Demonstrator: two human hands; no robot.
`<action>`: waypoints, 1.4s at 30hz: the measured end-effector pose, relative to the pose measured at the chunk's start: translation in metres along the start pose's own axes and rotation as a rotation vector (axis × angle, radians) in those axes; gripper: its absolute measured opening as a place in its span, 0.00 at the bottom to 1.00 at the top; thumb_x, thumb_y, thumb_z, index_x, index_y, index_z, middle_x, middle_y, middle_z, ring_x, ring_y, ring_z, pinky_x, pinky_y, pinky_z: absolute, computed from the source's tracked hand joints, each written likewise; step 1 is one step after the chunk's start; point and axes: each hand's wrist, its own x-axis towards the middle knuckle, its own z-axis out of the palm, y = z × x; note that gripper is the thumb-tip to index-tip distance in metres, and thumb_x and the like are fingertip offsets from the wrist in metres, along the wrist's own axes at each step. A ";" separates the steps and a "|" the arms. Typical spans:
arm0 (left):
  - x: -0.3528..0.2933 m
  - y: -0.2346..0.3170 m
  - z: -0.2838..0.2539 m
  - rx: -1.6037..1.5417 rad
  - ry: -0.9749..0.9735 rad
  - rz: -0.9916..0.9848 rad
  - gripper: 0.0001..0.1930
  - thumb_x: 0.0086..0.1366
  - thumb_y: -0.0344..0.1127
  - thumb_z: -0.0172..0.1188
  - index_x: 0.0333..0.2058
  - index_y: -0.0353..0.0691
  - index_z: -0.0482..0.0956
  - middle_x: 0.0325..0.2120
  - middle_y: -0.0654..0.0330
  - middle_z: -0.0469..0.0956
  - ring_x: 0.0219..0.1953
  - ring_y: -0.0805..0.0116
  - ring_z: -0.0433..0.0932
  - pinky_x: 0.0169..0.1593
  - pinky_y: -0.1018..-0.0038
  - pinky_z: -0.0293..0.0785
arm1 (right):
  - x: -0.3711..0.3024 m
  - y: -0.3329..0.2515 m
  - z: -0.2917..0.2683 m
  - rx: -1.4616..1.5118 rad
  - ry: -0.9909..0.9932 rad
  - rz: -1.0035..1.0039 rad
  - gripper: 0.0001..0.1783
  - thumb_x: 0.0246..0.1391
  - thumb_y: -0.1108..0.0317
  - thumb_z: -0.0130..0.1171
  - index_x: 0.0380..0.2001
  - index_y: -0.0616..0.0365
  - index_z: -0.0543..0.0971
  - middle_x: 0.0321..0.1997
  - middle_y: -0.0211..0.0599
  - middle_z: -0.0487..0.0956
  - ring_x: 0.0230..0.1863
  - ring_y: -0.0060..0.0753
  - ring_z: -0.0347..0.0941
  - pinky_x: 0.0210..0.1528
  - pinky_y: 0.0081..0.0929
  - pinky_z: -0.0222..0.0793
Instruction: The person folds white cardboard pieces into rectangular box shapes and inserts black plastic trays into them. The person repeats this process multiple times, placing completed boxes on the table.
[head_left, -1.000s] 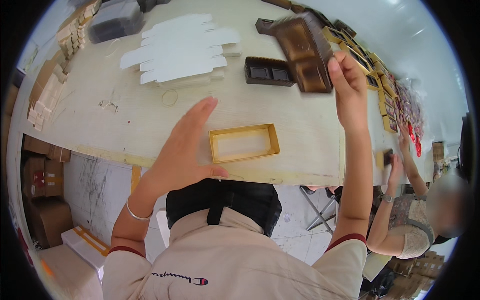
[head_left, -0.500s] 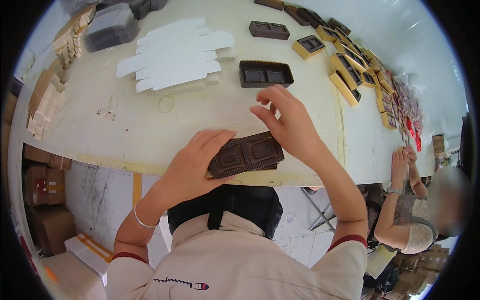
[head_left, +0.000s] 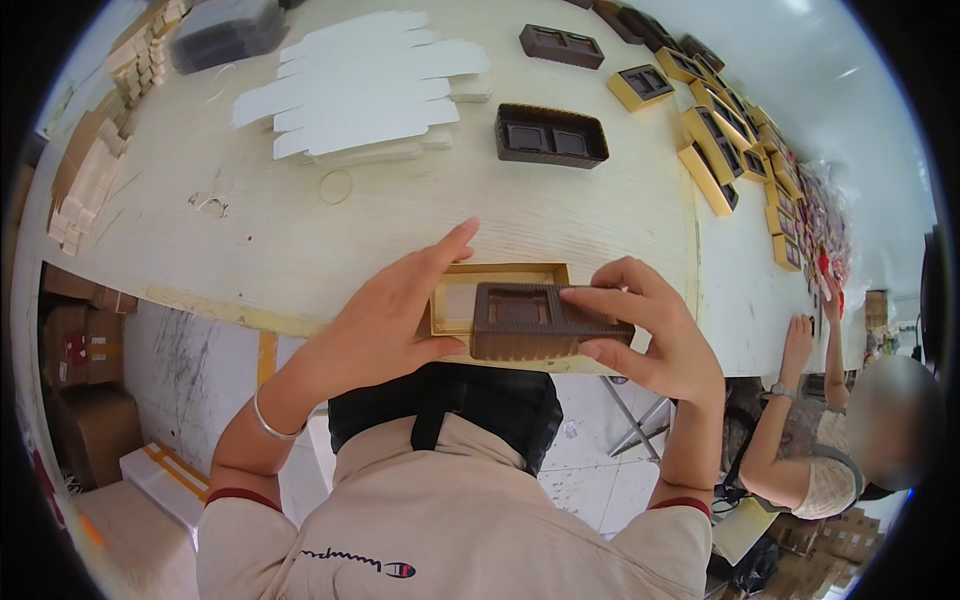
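Note:
A shallow gold cardboard box [head_left: 447, 300], open at the top and pale inside, lies at the table's near edge. My left hand [head_left: 395, 315] spans its left end, thumb along the near side and fingers toward the far side, one fingertip raised. In my right hand [head_left: 655, 325] is a dark brown plastic tray [head_left: 518, 312] with square recesses and ribbed walls. The tray is over the right part of the box and hides it. My right fingers are on the tray's top and the thumb is on its near side.
Beyond my hands stands another brown tray [head_left: 550, 158], with white flat box blanks [head_left: 350, 95] stacked to its left. Gold boxes with trays [head_left: 712, 145] are clustered at the far right. A co-worker's hands [head_left: 800, 340] are at the table's right edge.
Earlier the brown tray lay in my left hand, and my right hand was lifted beside it. Now my right hand grips the tray, its recesses face up, and the gold box shows beneath.

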 end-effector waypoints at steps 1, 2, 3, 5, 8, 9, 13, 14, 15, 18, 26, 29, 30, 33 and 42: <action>0.000 -0.001 0.000 0.004 0.009 0.018 0.57 0.43 0.28 0.75 0.68 0.46 0.46 0.56 0.53 0.70 0.57 0.50 0.69 0.60 0.63 0.65 | 0.003 -0.001 0.002 -0.009 -0.009 0.010 0.21 0.45 0.65 0.68 0.45 0.58 0.81 0.36 0.43 0.74 0.35 0.41 0.71 0.36 0.31 0.69; 0.001 0.000 0.000 -0.011 -0.002 0.008 0.56 0.43 0.29 0.74 0.68 0.46 0.47 0.56 0.53 0.70 0.57 0.51 0.69 0.62 0.61 0.63 | 0.004 -0.002 0.004 -0.019 -0.015 0.025 0.20 0.46 0.65 0.68 0.45 0.58 0.81 0.36 0.43 0.73 0.35 0.41 0.71 0.36 0.31 0.69; 0.002 0.000 0.000 -0.026 -0.012 -0.003 0.55 0.44 0.30 0.74 0.68 0.46 0.48 0.55 0.53 0.70 0.57 0.51 0.70 0.63 0.60 0.62 | 0.006 -0.003 0.007 -0.029 -0.021 0.039 0.20 0.46 0.66 0.67 0.45 0.58 0.81 0.36 0.44 0.73 0.35 0.41 0.71 0.36 0.31 0.69; 0.003 0.002 0.000 -0.001 -0.035 0.000 0.52 0.45 0.32 0.73 0.67 0.46 0.51 0.55 0.54 0.71 0.56 0.52 0.70 0.65 0.56 0.57 | 0.015 -0.004 0.013 -0.066 -0.016 0.050 0.20 0.46 0.66 0.67 0.44 0.58 0.81 0.37 0.44 0.73 0.37 0.42 0.72 0.38 0.32 0.70; 0.004 0.001 -0.003 0.101 -0.054 0.039 0.48 0.48 0.36 0.72 0.66 0.46 0.55 0.54 0.55 0.71 0.56 0.53 0.70 0.68 0.51 0.49 | 0.023 -0.003 0.032 -0.232 0.097 -0.077 0.20 0.45 0.67 0.68 0.44 0.56 0.81 0.40 0.45 0.72 0.39 0.44 0.72 0.40 0.33 0.71; 0.004 -0.004 -0.003 0.119 -0.046 0.051 0.47 0.48 0.37 0.72 0.65 0.46 0.56 0.54 0.55 0.71 0.56 0.53 0.70 0.69 0.49 0.46 | 0.022 0.001 0.040 -0.307 0.152 -0.141 0.21 0.44 0.67 0.68 0.44 0.56 0.81 0.41 0.45 0.72 0.40 0.45 0.71 0.41 0.34 0.71; 0.001 -0.007 -0.003 0.157 -0.060 0.085 0.46 0.48 0.44 0.72 0.64 0.45 0.59 0.57 0.54 0.68 0.59 0.53 0.67 0.69 0.47 0.42 | 0.011 0.006 0.053 -0.458 0.234 -0.204 0.26 0.39 0.67 0.69 0.47 0.54 0.80 0.48 0.48 0.72 0.47 0.50 0.72 0.45 0.37 0.72; 0.001 -0.006 -0.003 0.148 -0.060 0.098 0.45 0.48 0.44 0.72 0.64 0.44 0.59 0.57 0.54 0.67 0.59 0.52 0.66 0.69 0.47 0.41 | 0.009 0.007 0.052 -0.433 0.231 -0.202 0.26 0.39 0.67 0.69 0.47 0.54 0.80 0.48 0.48 0.72 0.47 0.50 0.72 0.45 0.37 0.72; 0.000 -0.005 -0.004 0.139 -0.061 0.112 0.45 0.48 0.45 0.72 0.64 0.44 0.59 0.58 0.53 0.67 0.60 0.52 0.65 0.70 0.47 0.40 | 0.008 0.008 0.051 -0.408 0.228 -0.199 0.27 0.38 0.67 0.70 0.47 0.54 0.80 0.49 0.48 0.72 0.47 0.51 0.72 0.46 0.37 0.72; 0.000 -0.004 -0.007 0.091 -0.077 0.108 0.42 0.51 0.43 0.70 0.63 0.42 0.59 0.58 0.52 0.65 0.62 0.51 0.63 0.70 0.47 0.38 | 0.008 0.007 0.049 -0.324 0.197 -0.181 0.28 0.39 0.68 0.70 0.48 0.55 0.79 0.51 0.49 0.72 0.47 0.49 0.73 0.46 0.36 0.72; -0.002 -0.011 0.000 0.094 0.009 0.046 0.36 0.54 0.38 0.66 0.61 0.41 0.62 0.57 0.53 0.66 0.62 0.51 0.62 0.70 0.50 0.41 | 0.002 -0.006 0.028 0.329 0.128 0.156 0.28 0.45 0.74 0.69 0.52 0.60 0.75 0.59 0.47 0.71 0.49 0.39 0.75 0.51 0.30 0.71; -0.007 -0.007 0.002 0.342 0.063 0.085 0.37 0.52 0.40 0.68 0.60 0.40 0.64 0.56 0.56 0.67 0.58 0.51 0.62 0.66 0.52 0.50 | -0.007 0.002 0.034 0.370 0.145 0.179 0.26 0.46 0.75 0.68 0.52 0.60 0.76 0.59 0.47 0.71 0.49 0.38 0.74 0.51 0.29 0.71; -0.009 -0.001 0.000 0.412 0.056 0.065 0.37 0.51 0.41 0.68 0.60 0.40 0.64 0.56 0.56 0.67 0.56 0.51 0.62 0.64 0.53 0.53 | -0.007 0.001 0.034 0.280 0.143 0.153 0.26 0.46 0.76 0.67 0.52 0.60 0.76 0.60 0.46 0.71 0.48 0.36 0.74 0.50 0.29 0.71; -0.011 0.001 -0.003 0.314 0.013 0.023 0.38 0.51 0.45 0.69 0.59 0.41 0.66 0.55 0.57 0.69 0.52 0.53 0.62 0.58 0.57 0.57 | -0.003 0.005 0.037 0.311 0.129 0.140 0.25 0.47 0.78 0.66 0.51 0.59 0.77 0.61 0.44 0.71 0.44 0.30 0.73 0.48 0.27 0.72; -0.010 -0.009 -0.009 0.286 0.039 0.143 0.33 0.54 0.48 0.66 0.57 0.40 0.70 0.51 0.57 0.72 0.47 0.53 0.63 0.54 0.63 0.62 | 0.001 0.020 0.050 0.387 0.120 0.070 0.20 0.50 0.83 0.60 0.47 0.60 0.79 0.62 0.44 0.69 0.39 0.29 0.71 0.43 0.24 0.73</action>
